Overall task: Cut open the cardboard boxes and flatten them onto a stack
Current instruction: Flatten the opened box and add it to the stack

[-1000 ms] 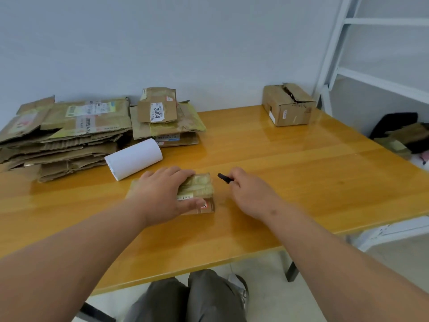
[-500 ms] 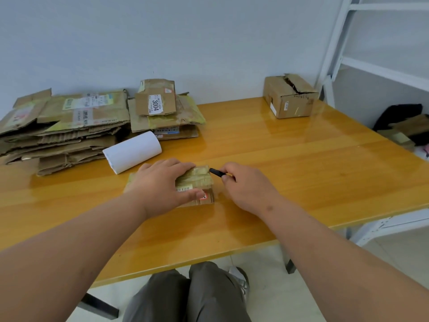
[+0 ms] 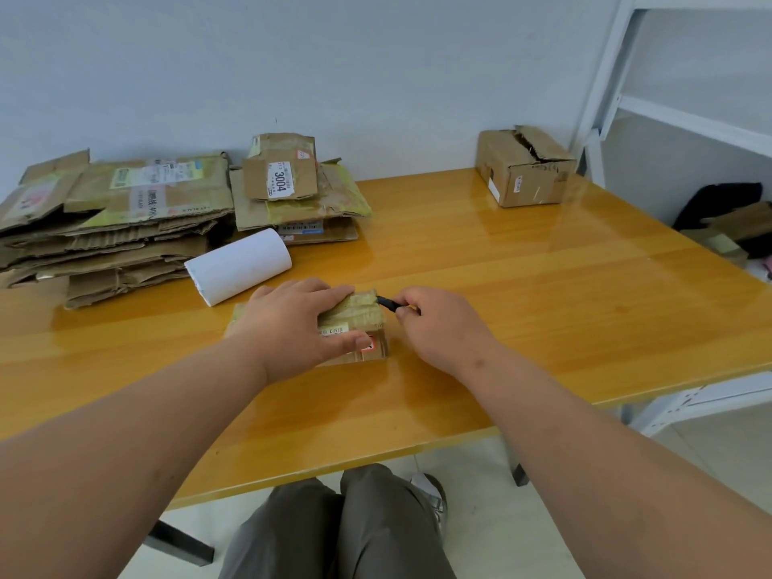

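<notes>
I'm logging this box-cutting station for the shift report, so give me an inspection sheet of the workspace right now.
Surface: glossy wooden table, set against a pale wall.
Job's things: small taped box near the front edge; cutter with its tip at the box's far right corner; larger box with a torn top at the far right; flattened cardboard stacks at the far left.
Clutter: white paper roll lying on its side beside the stacks.
Hands: left hand rests on the small box; right hand grips the cutter.
Cables: nothing seen.
Surroundings: white metal rack to the right; dark items beyond the table.
</notes>
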